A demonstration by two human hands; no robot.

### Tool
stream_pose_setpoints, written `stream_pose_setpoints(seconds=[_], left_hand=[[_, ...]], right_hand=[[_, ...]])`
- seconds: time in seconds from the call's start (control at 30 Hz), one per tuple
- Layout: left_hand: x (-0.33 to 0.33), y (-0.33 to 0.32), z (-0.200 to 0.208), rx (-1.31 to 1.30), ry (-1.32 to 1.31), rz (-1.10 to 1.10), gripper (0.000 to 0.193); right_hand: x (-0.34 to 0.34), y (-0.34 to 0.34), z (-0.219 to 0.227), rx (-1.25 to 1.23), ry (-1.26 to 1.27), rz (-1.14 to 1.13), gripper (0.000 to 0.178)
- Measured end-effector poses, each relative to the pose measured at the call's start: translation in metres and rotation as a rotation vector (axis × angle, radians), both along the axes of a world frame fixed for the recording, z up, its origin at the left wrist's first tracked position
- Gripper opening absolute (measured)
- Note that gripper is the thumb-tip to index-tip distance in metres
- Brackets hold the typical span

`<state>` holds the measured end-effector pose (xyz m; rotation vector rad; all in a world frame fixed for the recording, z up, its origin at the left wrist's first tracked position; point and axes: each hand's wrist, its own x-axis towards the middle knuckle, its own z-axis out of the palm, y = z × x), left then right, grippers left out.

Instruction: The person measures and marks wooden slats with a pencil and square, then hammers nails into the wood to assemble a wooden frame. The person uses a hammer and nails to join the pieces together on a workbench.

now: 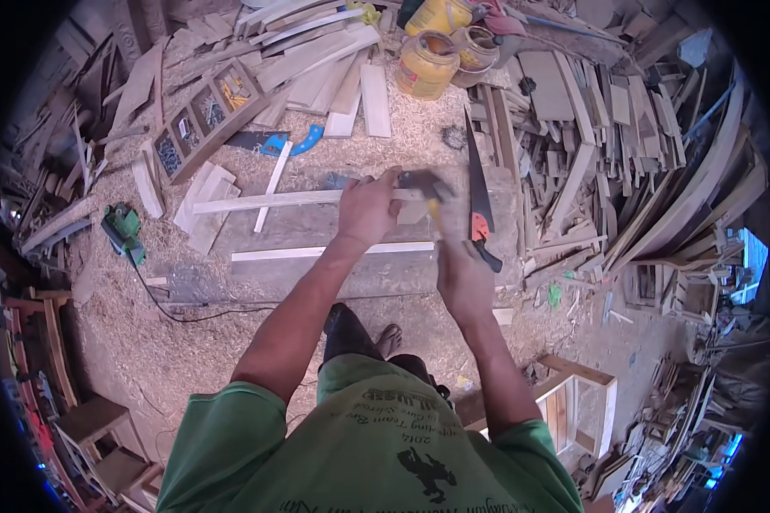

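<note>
My left hand (368, 209) is closed over a long pale wooden strip (269, 203) near its right end, fingers wrapped round it. A hammer (434, 208), smeared by motion, is in my right hand (464, 278), gripped by its yellow handle. Its dark head is close beside my left fingers. Whether those fingers also pinch a nail, I cannot make out. Just right of my left hand, a small wood block (412, 213) shows under the strip. Nearer to me, a second thin strip (316, 252) lies on the wooden work board (316, 274).
A handsaw (477, 188) lies right of the hammer. Further off are a blue-handled saw (304, 141), a divided hardware box (205, 124) and yellow buckets (426, 68). A green corded power tool (123, 229) sits left. Scrap wood (565, 111) piles up at right; shavings cover much around.
</note>
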<state>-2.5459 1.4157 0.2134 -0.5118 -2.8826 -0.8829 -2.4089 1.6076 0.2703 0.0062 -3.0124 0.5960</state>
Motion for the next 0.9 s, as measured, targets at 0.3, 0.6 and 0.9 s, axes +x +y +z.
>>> stream_pose_setpoints(seconds=[0.3, 0.6, 0.9], left_hand=[[-0.031, -0.069, -0.039, 0.209, -0.092, 0.099, 0.035], [-0.052, -0.134, -0.071, 0.534, -0.481, 0.034, 0.028], [-0.069, -0.140, -0.072, 0.721, -0.661, 0.019, 0.016]], right_hand=[[-0.052, 0.017, -0.085, -0.243, 0.133, -0.352, 0.066], [-0.100, 0.028, -0.190, 0.259, 0.445, -0.451, 0.030], [-0.053, -0.085, -0.272, -0.745, -0.388, -1.007, 0.066]])
